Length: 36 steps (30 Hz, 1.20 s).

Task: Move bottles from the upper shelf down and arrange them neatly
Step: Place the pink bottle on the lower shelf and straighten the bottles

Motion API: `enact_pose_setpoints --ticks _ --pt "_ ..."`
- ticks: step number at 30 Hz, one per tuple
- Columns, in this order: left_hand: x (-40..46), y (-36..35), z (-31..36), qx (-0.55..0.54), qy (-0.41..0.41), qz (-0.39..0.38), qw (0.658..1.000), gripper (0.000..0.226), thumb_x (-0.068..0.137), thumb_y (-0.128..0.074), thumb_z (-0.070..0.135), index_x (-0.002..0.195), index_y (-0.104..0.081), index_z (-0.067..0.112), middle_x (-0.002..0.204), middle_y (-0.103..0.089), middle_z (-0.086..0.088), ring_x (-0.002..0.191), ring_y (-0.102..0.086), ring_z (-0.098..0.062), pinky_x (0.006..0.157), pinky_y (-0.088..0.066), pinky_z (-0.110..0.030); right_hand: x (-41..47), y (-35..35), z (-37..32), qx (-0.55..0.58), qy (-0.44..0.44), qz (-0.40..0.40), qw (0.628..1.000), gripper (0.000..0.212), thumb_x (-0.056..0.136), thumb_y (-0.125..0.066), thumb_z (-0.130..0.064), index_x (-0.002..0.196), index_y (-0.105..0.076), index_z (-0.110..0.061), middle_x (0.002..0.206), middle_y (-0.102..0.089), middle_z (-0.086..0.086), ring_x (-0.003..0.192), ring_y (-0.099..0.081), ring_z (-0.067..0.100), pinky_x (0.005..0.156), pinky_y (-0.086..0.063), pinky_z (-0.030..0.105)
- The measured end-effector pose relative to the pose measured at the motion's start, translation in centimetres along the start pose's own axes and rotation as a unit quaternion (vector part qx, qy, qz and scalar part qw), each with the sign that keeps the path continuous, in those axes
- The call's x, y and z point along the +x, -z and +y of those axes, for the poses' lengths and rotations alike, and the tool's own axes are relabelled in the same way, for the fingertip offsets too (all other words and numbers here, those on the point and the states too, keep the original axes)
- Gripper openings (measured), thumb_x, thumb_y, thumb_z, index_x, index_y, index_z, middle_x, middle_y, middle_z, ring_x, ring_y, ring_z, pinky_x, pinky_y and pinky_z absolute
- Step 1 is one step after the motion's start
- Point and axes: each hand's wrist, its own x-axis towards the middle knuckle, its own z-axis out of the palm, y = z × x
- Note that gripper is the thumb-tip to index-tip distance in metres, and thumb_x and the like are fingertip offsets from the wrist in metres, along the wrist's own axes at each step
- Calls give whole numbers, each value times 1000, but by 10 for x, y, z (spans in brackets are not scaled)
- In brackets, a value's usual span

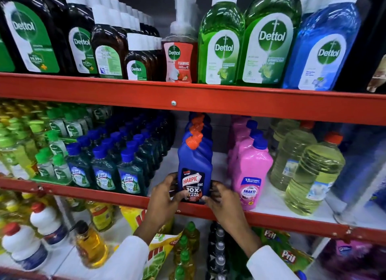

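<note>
A blue Harpic bottle (194,167) with an orange cap stands upright at the front edge of the middle shelf (271,204), heading a row of like bottles behind it. My left hand (167,196) grips its lower left side and my right hand (219,198) grips its lower right side. On the upper shelf (188,95) stand brown Dettol bottles (108,49), a red foaming pump bottle (179,56), two green Dettol bottles (246,47) and a blue Dettol bottle (325,56).
Dark green Lizol bottles (104,171) fill the middle shelf to the left, pink Shakti bottles (250,175) stand just right of the Harpic row, and pale yellow bottles (311,175) sit further right. The lower shelf holds white bottles (25,246), orange bottles and Pril packs (288,256).
</note>
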Motion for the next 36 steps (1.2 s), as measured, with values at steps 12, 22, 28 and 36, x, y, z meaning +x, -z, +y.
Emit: enact_pose_setpoints --ticks 12,22,28,36 --pt "-51 -78 68 5 -100 79 992 16 81 -67 33 96 -65 27 94 -68 10 89 -63 0 82 -51 -18 -60 101 45 -29 12 256 966 28 73 -61 6 86 -67 -18 82 -71 -2 73 -68 12 73 -56 31" --pt "-11 -116 84 74 -23 -41 996 46 85 -73 42 120 -66 13 111 -79 -4 100 -75 -21 85 -56 -26 -26 123 65 -63 14 7 998 39 87 -69 -11 125 -66 -18 107 -76 -7 81 -68 -12 83 -55 11" --pt "-10 -122 83 91 -2 -39 995 57 79 -66 55 116 -67 11 111 -79 -5 98 -74 -22 89 -60 -35 -24 127 66 -44 10 20 999 26 89 -71 -15 114 -72 -17 102 -79 -2 88 -73 4 81 -55 12" --pt "-21 -125 77 -19 18 -9 1000 64 77 -88 35 131 -56 22 123 -71 5 109 -70 -9 95 -60 -32 -35 129 65 -1 13 55 998 29 86 -67 -5 112 -72 -17 100 -79 -6 87 -74 1 84 -60 24"
